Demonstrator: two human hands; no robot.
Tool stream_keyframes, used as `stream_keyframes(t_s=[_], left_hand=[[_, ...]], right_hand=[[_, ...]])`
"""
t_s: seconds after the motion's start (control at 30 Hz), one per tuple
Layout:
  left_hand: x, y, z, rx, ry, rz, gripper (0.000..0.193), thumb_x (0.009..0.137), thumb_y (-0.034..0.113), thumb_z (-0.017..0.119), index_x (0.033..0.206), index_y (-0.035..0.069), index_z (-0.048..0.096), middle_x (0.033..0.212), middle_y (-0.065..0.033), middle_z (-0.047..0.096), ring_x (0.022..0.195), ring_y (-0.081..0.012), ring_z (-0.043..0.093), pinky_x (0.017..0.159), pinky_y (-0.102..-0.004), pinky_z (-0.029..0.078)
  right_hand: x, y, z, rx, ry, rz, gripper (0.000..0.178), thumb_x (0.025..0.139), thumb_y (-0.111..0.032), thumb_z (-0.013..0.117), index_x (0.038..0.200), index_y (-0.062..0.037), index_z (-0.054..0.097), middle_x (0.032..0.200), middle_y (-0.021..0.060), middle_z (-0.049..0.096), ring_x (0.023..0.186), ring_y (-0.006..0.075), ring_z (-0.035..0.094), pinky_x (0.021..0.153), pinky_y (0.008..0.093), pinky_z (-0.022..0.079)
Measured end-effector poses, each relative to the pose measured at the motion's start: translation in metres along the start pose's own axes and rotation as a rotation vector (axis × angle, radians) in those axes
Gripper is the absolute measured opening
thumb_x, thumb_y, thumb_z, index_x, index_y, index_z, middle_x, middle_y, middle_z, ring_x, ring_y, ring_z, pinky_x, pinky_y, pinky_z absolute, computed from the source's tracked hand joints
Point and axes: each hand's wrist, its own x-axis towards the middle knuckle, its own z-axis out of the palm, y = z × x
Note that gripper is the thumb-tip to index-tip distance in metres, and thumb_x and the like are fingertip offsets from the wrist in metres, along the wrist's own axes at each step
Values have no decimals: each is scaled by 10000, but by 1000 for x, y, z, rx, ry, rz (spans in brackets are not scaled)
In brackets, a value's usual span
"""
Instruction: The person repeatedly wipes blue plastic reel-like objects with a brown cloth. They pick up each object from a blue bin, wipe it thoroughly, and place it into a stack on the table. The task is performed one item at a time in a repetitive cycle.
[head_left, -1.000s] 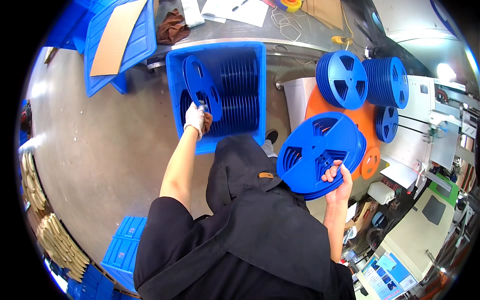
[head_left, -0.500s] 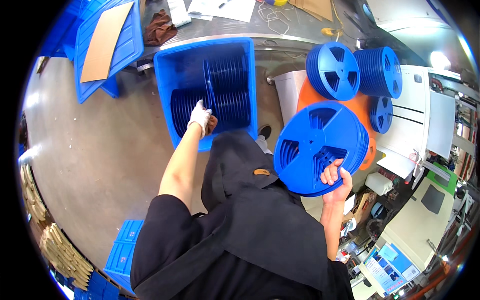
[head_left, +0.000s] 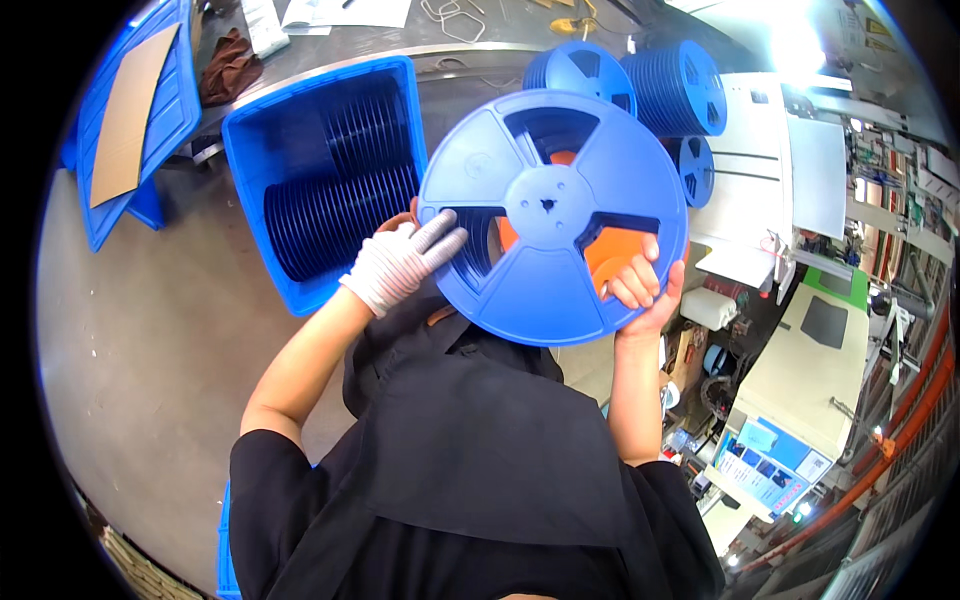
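Floor, two hands on reel stack

a smooth grey floor spreads across the left, flecked with small pale specks. along the top runs a grey table with a pale metal edge. a white light glares at the upper right, near white panels. below them stands a cream machine with a green end; an orange pipe slants down the right side.

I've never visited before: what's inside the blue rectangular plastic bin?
Two rows of round dark blue plastic reels stand on edge in the bin; anything beneath them is covered.
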Motion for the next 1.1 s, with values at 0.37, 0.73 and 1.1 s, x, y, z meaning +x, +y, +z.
stream_keyframes(t_s=[0.37,0.73,1.1], left_hand=[[-48,10,-10,-1668,-89,-783,275,903,163,600,1133,14,577,1115,-134,629,968,-237,625,868,-371,495],[-116,-14,6,-2193,459,-1021,325,862,179,681,1128,25,575,1075,-137,652,750,-179,662,565,-212,542],[-160,-50,5,-2185,601,-1007,319,844,132,690,1125,36,572,1085,-163,642,967,-303,653,839,-436,557]], right_hand=[[11,6,4,-575,280,-24,562,966,-503,433,1226,-11,506,792,84,545,699,221,518,673,350,431],[-10,16,-28,-311,352,3,489,997,-411,436,1207,24,511,733,28,450,621,124,401,604,284,365],[-15,21,-29,-377,409,-5,439,982,-405,470,1168,-12,532,686,20,458,569,121,400,554,283,360]])
